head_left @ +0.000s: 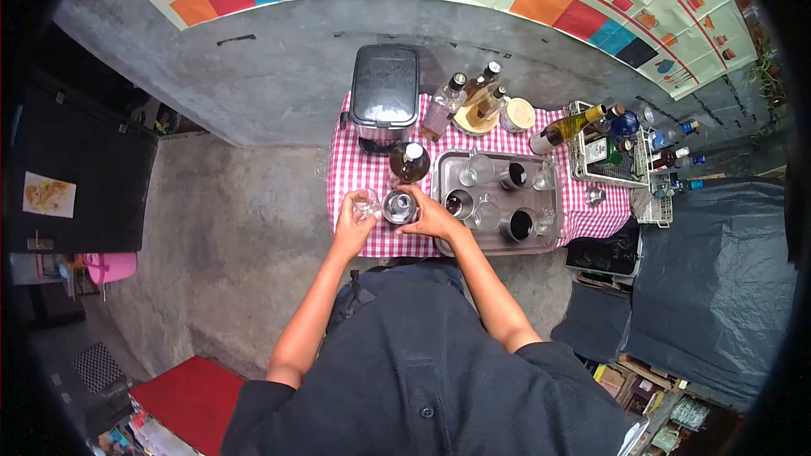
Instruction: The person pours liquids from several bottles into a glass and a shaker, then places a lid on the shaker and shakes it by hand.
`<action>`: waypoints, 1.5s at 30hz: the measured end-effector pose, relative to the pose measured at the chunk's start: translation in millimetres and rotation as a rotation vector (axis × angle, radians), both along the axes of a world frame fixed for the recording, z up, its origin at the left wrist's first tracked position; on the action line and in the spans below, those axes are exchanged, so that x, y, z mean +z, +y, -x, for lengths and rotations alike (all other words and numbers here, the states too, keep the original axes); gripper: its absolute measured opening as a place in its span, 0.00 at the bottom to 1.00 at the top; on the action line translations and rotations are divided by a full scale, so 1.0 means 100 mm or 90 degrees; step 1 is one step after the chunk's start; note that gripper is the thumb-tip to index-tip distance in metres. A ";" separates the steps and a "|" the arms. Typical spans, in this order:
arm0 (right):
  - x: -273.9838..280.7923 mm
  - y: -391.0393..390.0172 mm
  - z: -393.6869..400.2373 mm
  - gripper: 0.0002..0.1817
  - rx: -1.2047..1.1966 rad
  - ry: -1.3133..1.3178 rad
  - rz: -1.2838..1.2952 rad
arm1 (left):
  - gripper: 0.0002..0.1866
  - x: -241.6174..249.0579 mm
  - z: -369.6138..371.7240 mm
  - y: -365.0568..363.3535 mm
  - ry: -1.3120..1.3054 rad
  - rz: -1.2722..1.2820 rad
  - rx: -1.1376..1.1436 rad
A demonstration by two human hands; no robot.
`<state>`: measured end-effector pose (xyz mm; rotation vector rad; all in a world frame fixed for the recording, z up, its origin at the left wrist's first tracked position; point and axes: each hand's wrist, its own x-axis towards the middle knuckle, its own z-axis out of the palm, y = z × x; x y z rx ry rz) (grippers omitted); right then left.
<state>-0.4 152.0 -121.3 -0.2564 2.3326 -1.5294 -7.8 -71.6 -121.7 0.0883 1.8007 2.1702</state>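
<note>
At the front edge of the checkered cloth, my left hand [353,226] has its fingers closed round a small clear glass [367,201]. Just to its right, my right hand [432,216] curls about a glass with a dark inside [398,205]. The two glasses stand side by side, close together. A dark round bottle with a white cap [410,164] is right behind them. Beside my right hand lies a metal tray [494,152] bearing clear glass mugs [480,171] and dark cups [517,225].
Behind the bottle stands a clear container with a black lid [385,84]. Several capped bottles [444,107] are grouped at the back, near a round tub [518,116]. A wire basket [583,156] with bottles is at the right. A grey wall [296,59] borders the table's far side.
</note>
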 end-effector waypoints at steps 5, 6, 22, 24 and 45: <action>-0.12 -0.08 -0.01 0.52 -0.039 0.018 0.049 | 0.25 -0.01 -0.03 0.02 0.011 0.002 -0.002; -0.14 -0.11 -0.01 0.50 -0.057 0.024 0.080 | 0.25 0.00 -0.03 0.01 0.003 -0.006 0.004; 0.47 0.17 -0.31 0.41 -0.181 -0.059 0.150 | 0.27 0.38 -0.20 0.04 -0.036 -0.027 0.029; 0.47 0.31 -0.34 0.40 -0.171 0.002 0.115 | 0.26 0.46 -0.20 0.05 -0.018 -0.046 0.020; 1.91 2.04 -0.54 0.49 -0.267 0.142 0.264 | 0.28 1.71 -0.20 1.48 0.156 0.010 -0.091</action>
